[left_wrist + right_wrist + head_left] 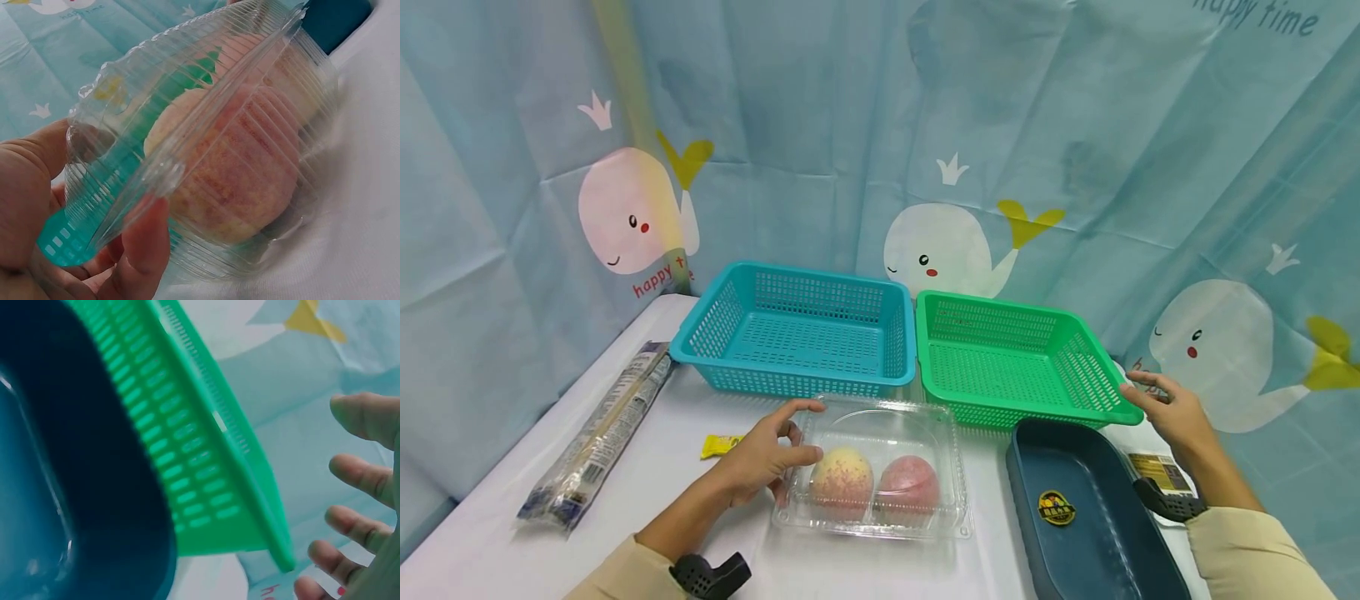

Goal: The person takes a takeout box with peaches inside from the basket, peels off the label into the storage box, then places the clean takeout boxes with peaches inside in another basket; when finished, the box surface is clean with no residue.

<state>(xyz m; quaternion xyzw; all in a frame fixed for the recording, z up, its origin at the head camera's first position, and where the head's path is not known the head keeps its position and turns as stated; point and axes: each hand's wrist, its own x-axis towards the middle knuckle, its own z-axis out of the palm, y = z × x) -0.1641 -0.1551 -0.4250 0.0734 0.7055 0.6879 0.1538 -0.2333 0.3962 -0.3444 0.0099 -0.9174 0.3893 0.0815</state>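
Observation:
My left hand (752, 462) grips the left side of a clear plastic clamshell box (880, 425). Inside sit two round buns, a cream one speckled pink (842, 479) and a pinker one (910, 485). In the left wrist view, the thumb and fingers curl round the ridged end of the box, its lid and base meeting at a slanted seam. My right hand (1180, 425) hovers at the right end of a green basket (1000, 308), holding nothing. Seen from the right wrist, its fingers (365, 478) are spread and apart from the basket's rim.
A blue basket (790, 382) stands left of the green one at the back. A dark blue tray (1097, 533) lies at the right, with a label packet (1157, 472) beyond it. Leftward are a small yellow packet (718, 446) and a long wrapped package (606, 442). A curtain hangs behind.

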